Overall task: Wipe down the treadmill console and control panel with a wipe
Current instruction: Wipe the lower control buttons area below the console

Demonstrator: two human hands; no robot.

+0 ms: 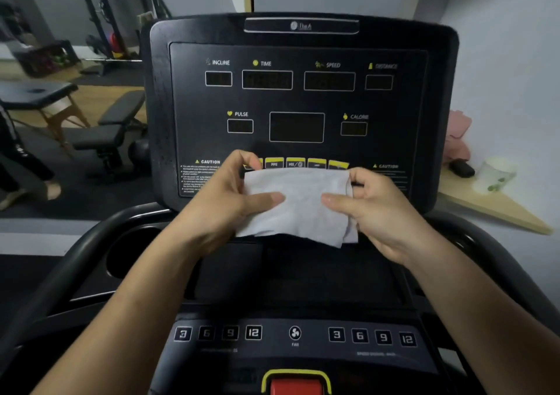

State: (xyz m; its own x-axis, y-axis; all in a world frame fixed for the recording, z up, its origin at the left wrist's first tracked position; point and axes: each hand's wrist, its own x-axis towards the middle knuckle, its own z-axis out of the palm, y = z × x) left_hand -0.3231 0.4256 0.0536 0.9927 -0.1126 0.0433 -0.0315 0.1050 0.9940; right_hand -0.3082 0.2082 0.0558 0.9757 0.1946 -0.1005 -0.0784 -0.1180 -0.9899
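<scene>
A white wipe [298,206] is stretched flat between both hands in front of the lower edge of the black treadmill console [298,100]. My left hand [230,194] pinches its left side, thumb on the front. My right hand [378,206] pinches its right side the same way. The wipe hides part of the row of yellow buttons [306,162]. Below my arms lies the control panel [295,335] with numbered keys, a fan key and a red stop button [295,384].
Cup holder [133,252] sits left of the tray. Black handrails curve at both sides. A wooden shelf [497,203] at right carries a white cup [495,173] and a dark object. Weight bench [112,134] and a person's legs at left.
</scene>
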